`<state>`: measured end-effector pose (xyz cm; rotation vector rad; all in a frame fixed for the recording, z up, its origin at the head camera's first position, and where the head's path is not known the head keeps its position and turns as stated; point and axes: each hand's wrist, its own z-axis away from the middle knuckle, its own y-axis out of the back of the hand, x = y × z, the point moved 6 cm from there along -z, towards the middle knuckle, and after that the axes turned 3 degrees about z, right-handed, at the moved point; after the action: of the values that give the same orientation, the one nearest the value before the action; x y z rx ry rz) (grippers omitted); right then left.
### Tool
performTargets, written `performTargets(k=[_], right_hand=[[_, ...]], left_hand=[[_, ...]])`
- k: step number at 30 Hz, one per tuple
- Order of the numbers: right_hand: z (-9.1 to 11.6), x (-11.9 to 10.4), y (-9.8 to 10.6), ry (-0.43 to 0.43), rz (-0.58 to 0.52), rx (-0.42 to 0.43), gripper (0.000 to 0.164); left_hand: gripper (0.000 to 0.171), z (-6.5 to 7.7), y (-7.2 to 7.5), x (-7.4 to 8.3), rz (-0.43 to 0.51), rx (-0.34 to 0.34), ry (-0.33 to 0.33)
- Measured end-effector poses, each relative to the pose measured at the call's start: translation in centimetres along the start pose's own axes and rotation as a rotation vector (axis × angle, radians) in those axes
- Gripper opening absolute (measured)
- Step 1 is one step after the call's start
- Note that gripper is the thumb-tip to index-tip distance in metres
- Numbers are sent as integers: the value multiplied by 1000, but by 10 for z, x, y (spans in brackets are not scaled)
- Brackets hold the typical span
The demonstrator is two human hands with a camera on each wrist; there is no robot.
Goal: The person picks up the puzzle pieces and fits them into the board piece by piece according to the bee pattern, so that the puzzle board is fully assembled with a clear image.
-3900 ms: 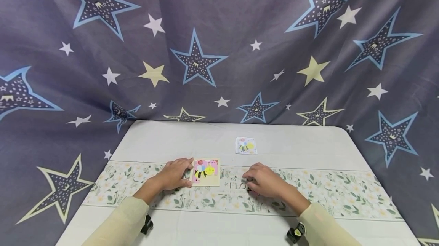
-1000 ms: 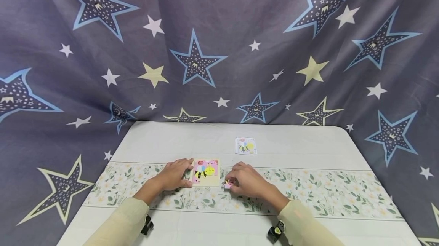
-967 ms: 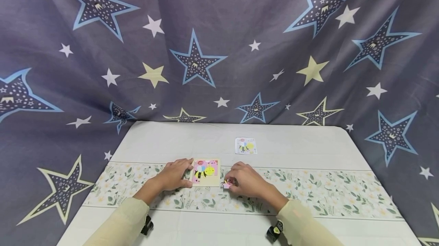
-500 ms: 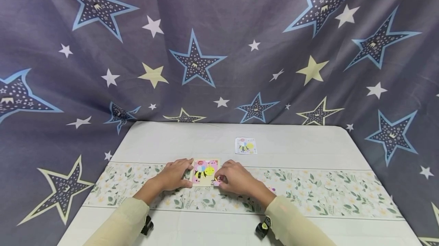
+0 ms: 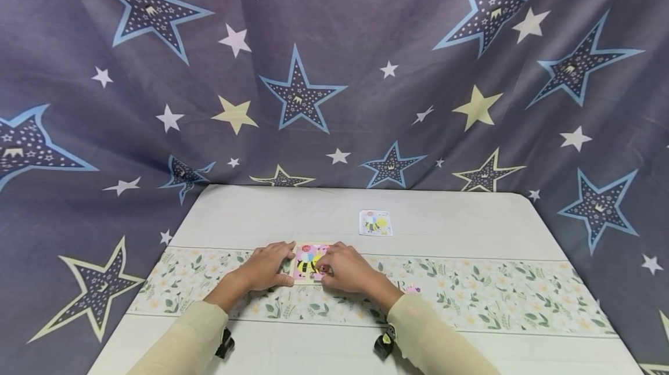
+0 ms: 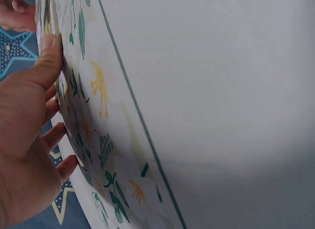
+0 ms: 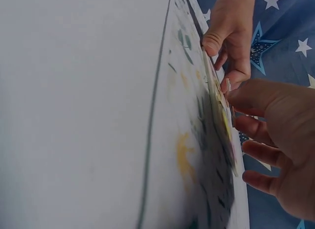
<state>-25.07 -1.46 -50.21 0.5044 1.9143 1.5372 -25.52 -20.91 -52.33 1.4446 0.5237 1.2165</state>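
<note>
A small square jigsaw puzzle board [image 5: 301, 275] with a bee picture on pink lies on the table in the head view. My left hand [image 5: 265, 266] rests at its left side, thumb and fingers fairly straight against the edge. My right hand [image 5: 347, 269] pinches a puzzle piece [image 7: 228, 86] between thumb and index finger, over the lower right of the board. Most of that piece is hidden by the fingers. In the left wrist view the left thumb [image 6: 50, 54] lies along the board's edge.
A loose pink puzzle piece [image 5: 413, 288] lies right of my right wrist. Farther back is a card [image 5: 375, 223] with the same bee picture. A floral runner [image 5: 496, 294] crosses the white table [image 5: 272, 212], and a starry curtain [image 5: 334, 73] hangs behind.
My right hand has moved left with the puzzle piece, from the runner to over the board. The loose pink piece has come into view behind it. My left hand has stayed put.
</note>
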Motion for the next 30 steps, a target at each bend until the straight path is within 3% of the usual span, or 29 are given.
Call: performTargets(k=[21, 30], right_hand=[[-15, -11, -9, 28, 59, 1, 21], [-19, -13, -11, -14, 73, -40, 21]], left_hand=[[65, 0, 2, 1, -6, 11, -19], [67, 0, 2, 0, -4, 2, -8]])
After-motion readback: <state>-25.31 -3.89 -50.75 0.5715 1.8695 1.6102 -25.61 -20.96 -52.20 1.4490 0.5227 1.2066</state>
